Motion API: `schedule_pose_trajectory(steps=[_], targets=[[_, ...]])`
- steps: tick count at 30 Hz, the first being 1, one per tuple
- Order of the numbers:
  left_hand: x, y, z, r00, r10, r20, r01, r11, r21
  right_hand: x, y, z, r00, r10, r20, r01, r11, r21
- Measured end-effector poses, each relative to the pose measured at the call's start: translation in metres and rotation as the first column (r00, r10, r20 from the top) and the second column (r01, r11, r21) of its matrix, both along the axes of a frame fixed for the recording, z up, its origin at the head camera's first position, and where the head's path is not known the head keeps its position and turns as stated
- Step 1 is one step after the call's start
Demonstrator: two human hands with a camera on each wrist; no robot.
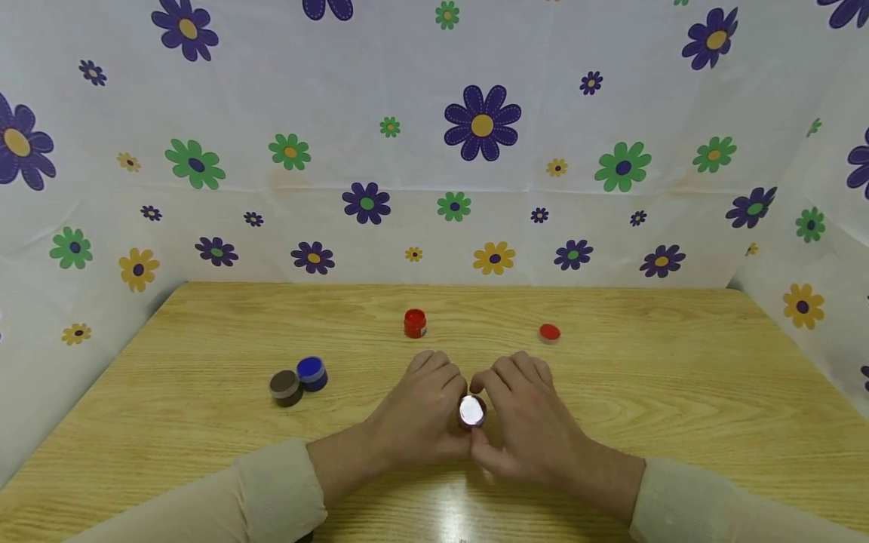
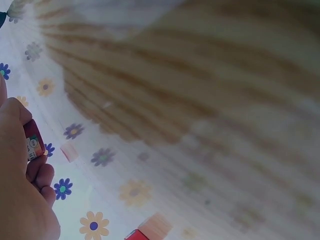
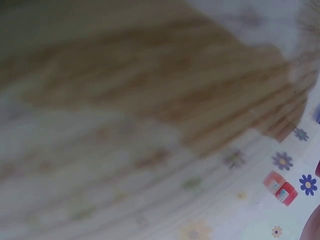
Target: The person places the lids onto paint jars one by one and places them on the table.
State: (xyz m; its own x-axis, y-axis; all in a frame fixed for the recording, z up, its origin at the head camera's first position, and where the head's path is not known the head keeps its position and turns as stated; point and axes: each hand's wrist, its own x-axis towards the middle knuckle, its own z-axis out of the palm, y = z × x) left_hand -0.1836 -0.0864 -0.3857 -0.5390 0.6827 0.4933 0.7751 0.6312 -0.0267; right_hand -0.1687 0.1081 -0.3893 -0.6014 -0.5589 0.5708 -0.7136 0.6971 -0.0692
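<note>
A small dark red paint jar (image 1: 464,423) stands between both hands, its top glaring bright white in the head view. My left hand (image 1: 424,411) grips it from the left, with fingers curled against its side. From the right, my right hand (image 1: 523,422) pinches the top rim between thumb and forefinger. In the left wrist view the jar's labelled side (image 2: 34,142) shows between a thumb and curled fingers. Only a sliver of a hand (image 3: 312,227) appears at the edge of the right wrist view.
Beyond the hands are an uncovered red paint jar (image 1: 415,324) and, farther right, a red lid (image 1: 549,332). A brown paint jar (image 1: 286,388) touches a blue one (image 1: 312,373) on the left of the wooden table (image 1: 679,362). Flower-printed cloth (image 1: 407,158) hangs behind and on both sides.
</note>
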Motion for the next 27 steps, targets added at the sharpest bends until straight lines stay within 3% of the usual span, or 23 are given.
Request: schedule_pose_trajectory(steps=[15,27], targets=[[-0.0015,0.0004,-0.0029,0.999,-0.014,-0.032,0.014,1.000,0.014,-0.0003,-0.0007,-0.0007,1.000,0.005,-0.006,-0.005,1.000,-0.005],[-0.0004,-0.0001,-0.0011,1.000,0.000,-0.005,0.000,1.000,-0.010,0.0000,-0.0009,0.0004,0.999,-0.039,0.036,0.039,0.999,0.012]])
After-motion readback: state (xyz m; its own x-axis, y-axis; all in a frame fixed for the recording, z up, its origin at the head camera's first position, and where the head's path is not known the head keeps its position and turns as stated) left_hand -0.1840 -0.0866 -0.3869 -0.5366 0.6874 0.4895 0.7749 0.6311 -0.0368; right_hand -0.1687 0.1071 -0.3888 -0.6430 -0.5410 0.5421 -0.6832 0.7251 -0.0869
